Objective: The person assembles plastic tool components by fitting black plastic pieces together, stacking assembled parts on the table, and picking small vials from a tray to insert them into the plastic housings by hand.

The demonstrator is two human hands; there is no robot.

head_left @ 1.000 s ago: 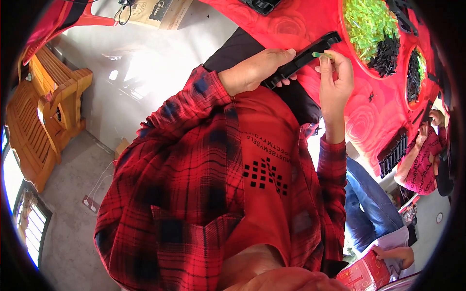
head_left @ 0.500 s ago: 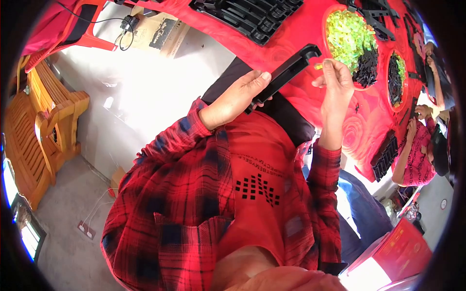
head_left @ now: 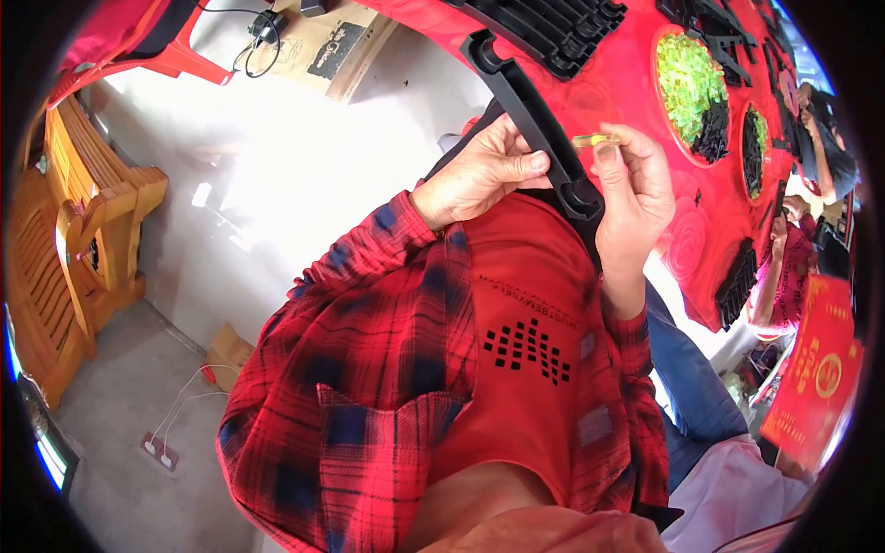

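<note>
My left hand [head_left: 493, 175] grips a long black plastic channel piece [head_left: 535, 120] at its middle, thumb pressed along one side. The piece slants from upper left to lower right, with a rounded cradle at each end. Close beside it, my right hand [head_left: 636, 189] pinches a small clear yellow-green plastic part [head_left: 595, 141] between thumb and fingertips. That part sits just over the channel's right edge; whether they touch I cannot tell. Beyond my right hand, a round container [head_left: 660, 103] holds loose yellow-green parts [head_left: 687, 78] and small black parts [head_left: 712, 132].
A red cloth covers the table [head_left: 627, 92]. Black channel pieces [head_left: 558, 37] lie together at its far side, and another black stack [head_left: 736, 284] rests at the right edge. A second container [head_left: 746, 170] holds similar parts. Other people [head_left: 816, 138] sit at right; a wooden bench [head_left: 111, 230] stands left.
The black channel piece has swung from slanting up to the right to slanting up to the left. My right hand has brought the yellow-green part down beside it. The view has shifted.
</note>
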